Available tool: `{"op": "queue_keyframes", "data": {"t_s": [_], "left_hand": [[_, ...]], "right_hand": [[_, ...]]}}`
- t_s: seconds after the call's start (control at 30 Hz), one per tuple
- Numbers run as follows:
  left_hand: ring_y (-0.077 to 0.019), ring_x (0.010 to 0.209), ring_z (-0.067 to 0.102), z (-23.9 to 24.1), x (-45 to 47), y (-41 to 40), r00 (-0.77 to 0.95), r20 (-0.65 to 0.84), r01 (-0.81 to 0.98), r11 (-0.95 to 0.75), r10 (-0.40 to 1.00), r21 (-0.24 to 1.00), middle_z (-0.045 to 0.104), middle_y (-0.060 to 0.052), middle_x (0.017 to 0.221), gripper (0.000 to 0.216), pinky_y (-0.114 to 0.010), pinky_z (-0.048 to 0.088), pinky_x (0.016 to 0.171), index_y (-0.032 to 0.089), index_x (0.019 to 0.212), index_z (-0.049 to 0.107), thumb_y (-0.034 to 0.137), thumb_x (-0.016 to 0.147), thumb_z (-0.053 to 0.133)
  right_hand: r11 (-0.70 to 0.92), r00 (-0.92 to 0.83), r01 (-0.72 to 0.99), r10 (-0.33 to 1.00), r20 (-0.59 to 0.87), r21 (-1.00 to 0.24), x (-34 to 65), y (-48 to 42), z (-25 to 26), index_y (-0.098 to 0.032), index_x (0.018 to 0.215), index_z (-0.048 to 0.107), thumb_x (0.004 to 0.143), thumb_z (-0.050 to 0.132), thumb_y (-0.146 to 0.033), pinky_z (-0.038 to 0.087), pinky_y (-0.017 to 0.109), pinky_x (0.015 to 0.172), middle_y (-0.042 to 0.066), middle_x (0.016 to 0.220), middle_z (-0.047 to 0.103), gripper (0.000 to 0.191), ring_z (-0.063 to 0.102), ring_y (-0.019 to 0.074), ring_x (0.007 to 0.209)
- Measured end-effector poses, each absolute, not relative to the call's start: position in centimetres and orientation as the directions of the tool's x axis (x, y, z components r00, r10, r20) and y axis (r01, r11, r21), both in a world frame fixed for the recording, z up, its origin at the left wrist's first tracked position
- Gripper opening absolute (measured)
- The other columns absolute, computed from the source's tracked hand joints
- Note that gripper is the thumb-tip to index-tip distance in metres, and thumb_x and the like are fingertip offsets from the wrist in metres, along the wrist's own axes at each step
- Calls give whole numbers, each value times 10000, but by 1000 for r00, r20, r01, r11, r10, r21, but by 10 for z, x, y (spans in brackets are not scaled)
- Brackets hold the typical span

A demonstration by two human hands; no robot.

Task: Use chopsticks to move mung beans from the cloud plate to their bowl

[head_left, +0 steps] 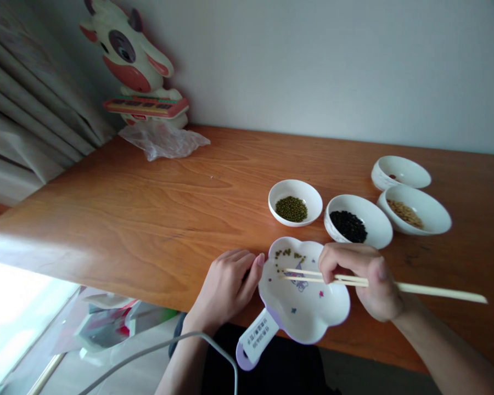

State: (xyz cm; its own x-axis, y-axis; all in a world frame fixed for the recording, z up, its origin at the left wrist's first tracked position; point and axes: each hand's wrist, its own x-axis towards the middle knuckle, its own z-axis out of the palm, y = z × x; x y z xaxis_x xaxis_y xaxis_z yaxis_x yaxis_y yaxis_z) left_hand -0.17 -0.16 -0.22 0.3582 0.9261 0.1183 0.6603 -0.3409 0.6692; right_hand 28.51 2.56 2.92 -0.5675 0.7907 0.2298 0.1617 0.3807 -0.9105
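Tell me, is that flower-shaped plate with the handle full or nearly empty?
Nearly empty. The flower-shaped plate holds only a few green beans near its far edge; the rest shows bare white surface with small printed pictures.

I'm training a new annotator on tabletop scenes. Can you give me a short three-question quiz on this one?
1. True or false: the right hand holds a pair of chopsticks over the flower-shaped dish.
2. Which bowl stands nearest the green bean bowl? A) black bean bowl B) tan bean bowl C) nearly empty bowl
3. Fill in: the left hand rests on the table, its fingertips against the dish's ____ edge.

Key: 1 true; 2 A; 3 left.
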Motion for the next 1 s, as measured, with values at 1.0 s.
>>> {"op": "queue_keyframes", "data": {"t_s": [1.0], "left_hand": [[-149, 681, 516, 0, -2, -2, 365, 122, 658, -349, 923, 667, 558, -2, 722, 448, -311, 374, 717, 205, 743, 455, 358, 1155, 370]], "right_hand": [[314, -427, 58, 866, 260, -948, 293, 37, 52, -219, 693, 680, 1018, 143, -808, 404, 364, 586, 52, 630, 622, 861, 547, 212, 594]]}}
